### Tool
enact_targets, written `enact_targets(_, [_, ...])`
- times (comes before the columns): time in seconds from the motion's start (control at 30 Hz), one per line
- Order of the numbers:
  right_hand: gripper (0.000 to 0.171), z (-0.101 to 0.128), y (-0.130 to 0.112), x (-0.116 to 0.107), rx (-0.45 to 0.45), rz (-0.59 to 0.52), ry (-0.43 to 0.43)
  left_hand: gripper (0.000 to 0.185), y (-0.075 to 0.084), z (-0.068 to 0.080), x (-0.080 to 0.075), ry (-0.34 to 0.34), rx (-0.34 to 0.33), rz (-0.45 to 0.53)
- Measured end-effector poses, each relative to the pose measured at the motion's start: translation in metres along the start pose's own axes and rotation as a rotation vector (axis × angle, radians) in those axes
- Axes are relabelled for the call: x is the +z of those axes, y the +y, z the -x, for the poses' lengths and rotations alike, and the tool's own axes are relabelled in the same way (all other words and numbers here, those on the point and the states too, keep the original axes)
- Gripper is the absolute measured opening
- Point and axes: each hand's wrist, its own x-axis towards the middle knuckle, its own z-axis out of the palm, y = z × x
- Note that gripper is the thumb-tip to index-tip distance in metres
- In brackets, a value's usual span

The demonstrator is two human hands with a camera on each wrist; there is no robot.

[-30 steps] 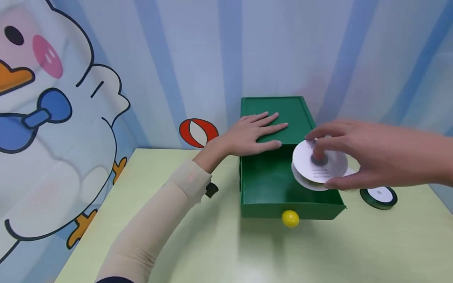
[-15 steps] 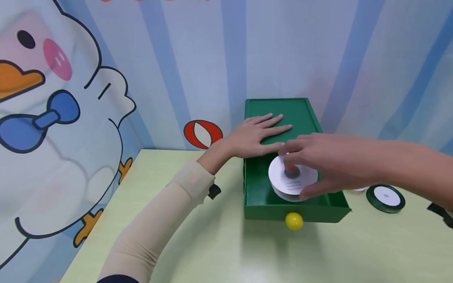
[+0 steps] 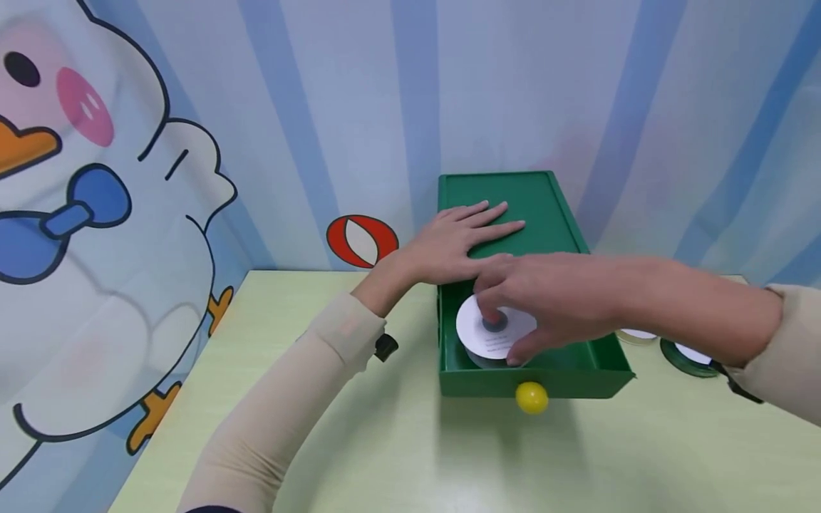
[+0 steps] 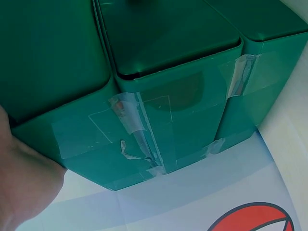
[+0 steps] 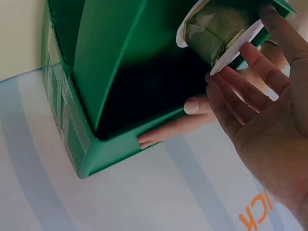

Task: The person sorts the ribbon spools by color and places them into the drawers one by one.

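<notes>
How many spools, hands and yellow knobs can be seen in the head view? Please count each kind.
Spools: 3 (held spool, pale spool, green spool)
Hands: 2 (left hand, right hand)
Yellow knob: 1
Total: 6

1. A pale blue wall covering (image 3: 359, 107) with deeper blue stripes rises behind a yellow-green worktop (image 3: 365, 442).
2. At left, a large cartoon duck (image 3: 115, 306) wears a blue bow tie (image 3: 67, 218).
3. Low on the far side is a red-and-white oval (image 3: 362, 241).
4. The right wrist view shows orange lettering (image 5: 248, 220).
5. A soft sheen (image 3: 465, 499) brightens the near worktop.
</notes>
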Motion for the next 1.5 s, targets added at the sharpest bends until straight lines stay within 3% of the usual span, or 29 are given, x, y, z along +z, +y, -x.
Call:
enact_targets(0.6, [0.024, 0.012, 0.009, 0.020, 0.048, -0.013, -0.076, 0.065, 0.010, -0.007, 0.002, 0.000, -0.012, 0.007])
enact_targets(0.77, [0.026, 0.018, 0.007, 0.024, 0.071, 0.050, -0.082, 0.065, 0.009, -0.007, 0.000, 0.015, -0.013, 0.032])
enact_targets(1.03, [0.031, 0.021, 0.007, 0.026, 0.084, 0.133, -0.064, 0.065, 0.007, -0.007, 0.001, 0.023, -0.014, 0.033])
enact_targets(1.3, [0.024, 0.027, 0.009, 0.026, 0.081, 0.109, -0.036, 0.064, 0.007, -0.010, 0.000, 0.020, -0.014, 0.024])
enact_targets(1.5, [0.021, 0.035, 0.009, 0.022, 0.088, 0.068, 0.049, 0.064, 0.006, -0.010, 0.001, 0.008, -0.007, 0.023])
